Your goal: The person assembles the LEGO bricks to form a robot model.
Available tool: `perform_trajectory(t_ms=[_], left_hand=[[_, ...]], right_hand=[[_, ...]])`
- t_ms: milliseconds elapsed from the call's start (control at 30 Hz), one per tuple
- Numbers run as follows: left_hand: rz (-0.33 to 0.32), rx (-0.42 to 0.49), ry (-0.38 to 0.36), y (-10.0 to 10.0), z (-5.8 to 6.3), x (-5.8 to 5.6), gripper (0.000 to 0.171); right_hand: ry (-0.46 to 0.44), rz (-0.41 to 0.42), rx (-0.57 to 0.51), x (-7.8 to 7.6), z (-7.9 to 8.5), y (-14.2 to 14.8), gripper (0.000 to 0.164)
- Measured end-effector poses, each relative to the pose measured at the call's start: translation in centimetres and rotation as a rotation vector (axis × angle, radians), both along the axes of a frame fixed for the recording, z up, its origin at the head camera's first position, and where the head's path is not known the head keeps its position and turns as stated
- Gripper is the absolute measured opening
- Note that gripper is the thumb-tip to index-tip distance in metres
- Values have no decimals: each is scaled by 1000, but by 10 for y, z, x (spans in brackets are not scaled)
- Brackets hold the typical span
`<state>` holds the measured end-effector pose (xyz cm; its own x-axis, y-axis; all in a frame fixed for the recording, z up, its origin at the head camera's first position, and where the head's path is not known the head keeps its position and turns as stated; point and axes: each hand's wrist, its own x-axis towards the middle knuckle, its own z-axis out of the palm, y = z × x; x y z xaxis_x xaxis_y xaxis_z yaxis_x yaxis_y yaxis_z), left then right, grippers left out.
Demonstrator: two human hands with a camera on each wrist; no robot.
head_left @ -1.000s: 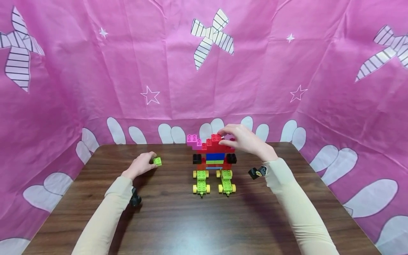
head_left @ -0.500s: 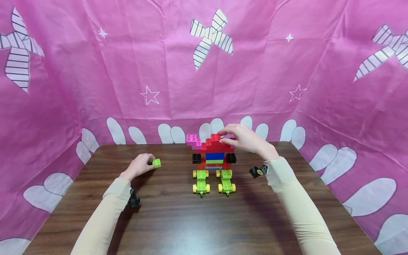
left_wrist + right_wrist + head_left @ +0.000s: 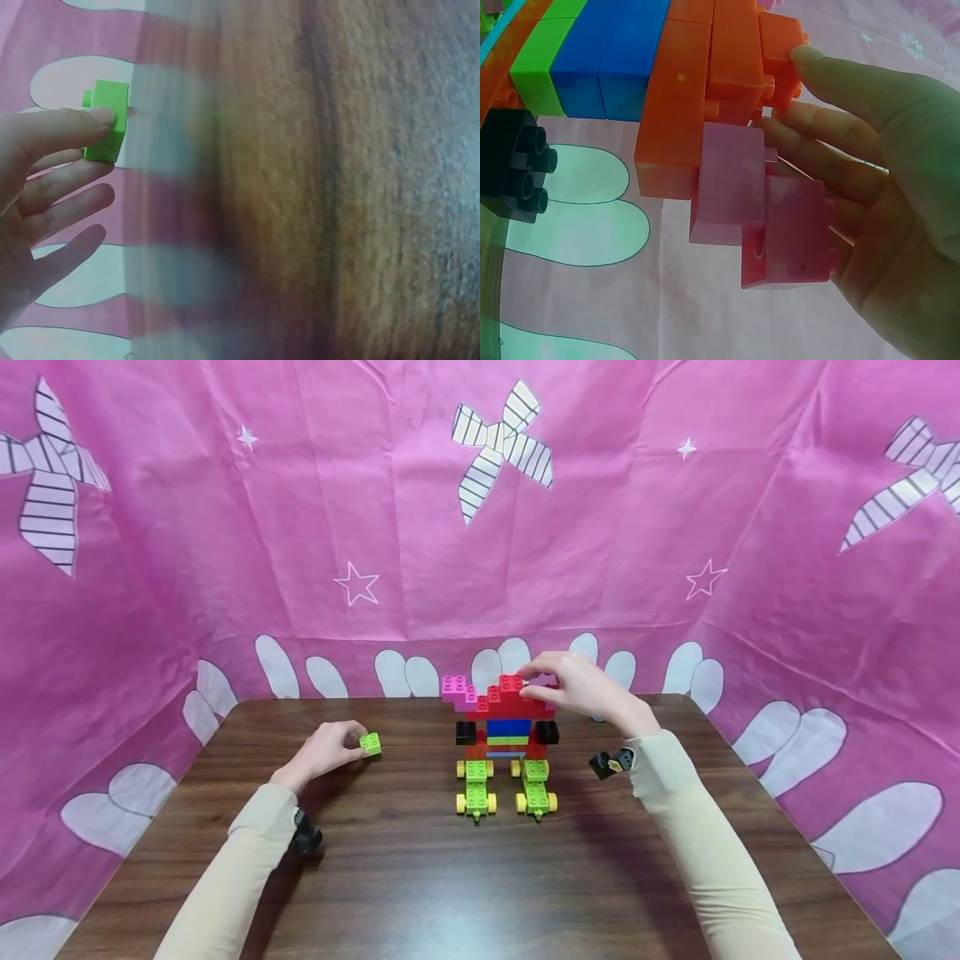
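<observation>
My left hand (image 3: 330,750) pinches a small lime green toy brick (image 3: 371,744) between thumb and fingers, left of the built figure. In the left wrist view the thumb lies across the green brick (image 3: 114,97), the other fingers spread below. My right hand (image 3: 576,683) pinches the top red brick (image 3: 511,683) of the figure. The right wrist view shows the thumb at that brick (image 3: 776,37), which looks orange there; fingers reach behind it. The standing figure has pink bricks (image 3: 454,686), blue bricks (image 3: 508,727), black side bricks (image 3: 466,732) and green wheeled bases (image 3: 476,797) with yellow wheels.
The figure stands on a dark wooden table (image 3: 420,877). A pink curtain (image 3: 300,527) with bows and stars surrounds the back and sides. Black wrist devices (image 3: 306,833) hang below both sleeves. Part of a small blue item (image 3: 597,719) shows behind the right wrist.
The left forearm has shifted slightly left and toward me, the green brick staying pinched and about level with before. The right hand keeps its hold on the red brick.
</observation>
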<state>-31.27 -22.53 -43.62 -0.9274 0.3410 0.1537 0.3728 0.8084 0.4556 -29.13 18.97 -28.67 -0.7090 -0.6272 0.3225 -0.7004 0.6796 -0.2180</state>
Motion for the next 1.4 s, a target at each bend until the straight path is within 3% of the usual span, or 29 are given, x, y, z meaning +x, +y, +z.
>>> perform_trajectory(t_ms=[267, 500, 900, 1200, 1400], left_hand=[[-51, 45, 83, 4, 19, 14, 28], [-94, 84, 105, 11, 51, 27, 27], [-160, 72, 174, 26, 99, 50, 28], [-215, 71, 206, 44, 128, 58, 33], [-245, 134, 226, 57, 146, 59, 35]], right_hand=[[-7, 6, -12, 0, -1, 0, 29], [-16, 5, -27, -1, 0, 1, 29], [-43, -4, -33, 0, 1, 0, 29], [-67, -16, -26, 1, 2, -1, 30], [-74, -15, -27, 1, 2, 0, 31]])
